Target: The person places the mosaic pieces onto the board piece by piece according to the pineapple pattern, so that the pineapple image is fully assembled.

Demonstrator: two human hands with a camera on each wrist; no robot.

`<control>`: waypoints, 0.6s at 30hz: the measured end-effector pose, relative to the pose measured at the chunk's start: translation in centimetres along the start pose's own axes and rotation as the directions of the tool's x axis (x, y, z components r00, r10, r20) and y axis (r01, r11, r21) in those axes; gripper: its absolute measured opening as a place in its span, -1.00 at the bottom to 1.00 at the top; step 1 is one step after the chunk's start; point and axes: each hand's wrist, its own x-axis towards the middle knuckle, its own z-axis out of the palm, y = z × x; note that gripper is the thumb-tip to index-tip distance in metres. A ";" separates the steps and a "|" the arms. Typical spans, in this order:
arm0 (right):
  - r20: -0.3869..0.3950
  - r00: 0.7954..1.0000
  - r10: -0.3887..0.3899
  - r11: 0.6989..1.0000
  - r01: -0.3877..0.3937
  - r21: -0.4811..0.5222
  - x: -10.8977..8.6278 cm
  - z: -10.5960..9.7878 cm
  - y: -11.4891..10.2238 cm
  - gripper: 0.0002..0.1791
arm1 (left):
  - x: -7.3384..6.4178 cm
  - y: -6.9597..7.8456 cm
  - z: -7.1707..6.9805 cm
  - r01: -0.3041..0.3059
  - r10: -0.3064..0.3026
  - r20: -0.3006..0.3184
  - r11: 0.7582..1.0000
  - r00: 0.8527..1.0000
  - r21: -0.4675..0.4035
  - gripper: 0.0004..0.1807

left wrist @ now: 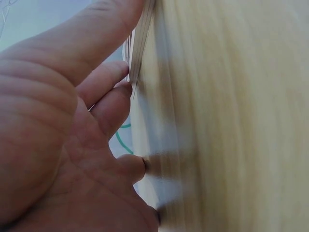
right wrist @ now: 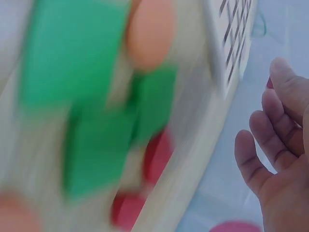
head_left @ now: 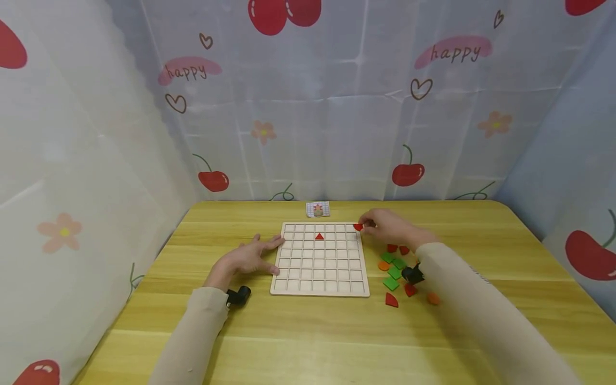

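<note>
A pale wooden grid board lies flat on the table, with a red triangle in a cell of its second row from the far edge. My right hand pinches a red piece with a curved edge between thumb and fingertips, over the board's far right corner. In the right wrist view only a sliver of that red piece shows. My left hand is spread at the board's left edge, thumb and fingertips touching the rim; the left wrist view shows its fingers extended.
Right of the board, below my right forearm, lie scattered green squares, red quarter-round pieces and orange rounds. A small picture card lies beyond the board. A printed curtain stands behind the table.
</note>
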 end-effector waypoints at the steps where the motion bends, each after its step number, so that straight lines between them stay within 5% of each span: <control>1: 0.005 1.000 -0.007 1.000 0.007 0.003 0.4 0.2 -0.6 -0.71 | 0.0 0.0 0.0 -0.001 0.001 -0.002 1.000 1.000 0.002 0.01; 18: 0.066 0.992 -0.107 0.993 0.104 0.053 5.0 3.7 -6.9 -0.77 | 0.3 -0.3 0.1 -0.011 0.011 -0.007 1.000 1.000 0.013 0.02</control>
